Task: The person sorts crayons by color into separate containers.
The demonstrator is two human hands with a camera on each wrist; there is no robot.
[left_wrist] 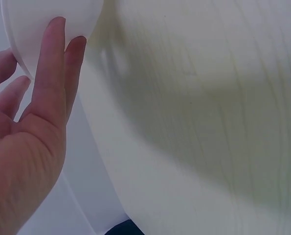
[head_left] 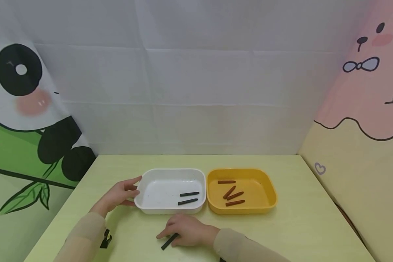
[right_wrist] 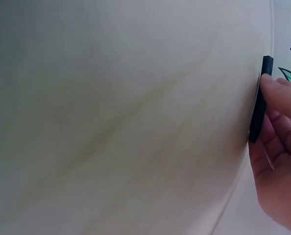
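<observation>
My right hand (head_left: 186, 230) is low over the table in front of the white tray (head_left: 157, 209), pinching a black crayon (head_left: 169, 241). In the right wrist view, the thumb presses on the side of that crayon (right_wrist: 258, 115), and fingers lie behind it. At the white tray's left end, my left hand (head_left: 116, 194) touches the rim and outer wall with mostly straight fingers, as the left wrist view also shows. Two black crayons (head_left: 188, 201) lie at the right side inside the white tray. Several brown crayons (head_left: 235, 203) lie in the yellow tray (head_left: 262, 209).
Both trays stand side by side on the pale yellow table (head_left: 314, 225). Behind the table hangs a white cloth (head_left: 196, 127). Walls with cartoon drawings flank it at left and right. A black strap piece (head_left: 106, 239) shows by the left sleeve.
</observation>
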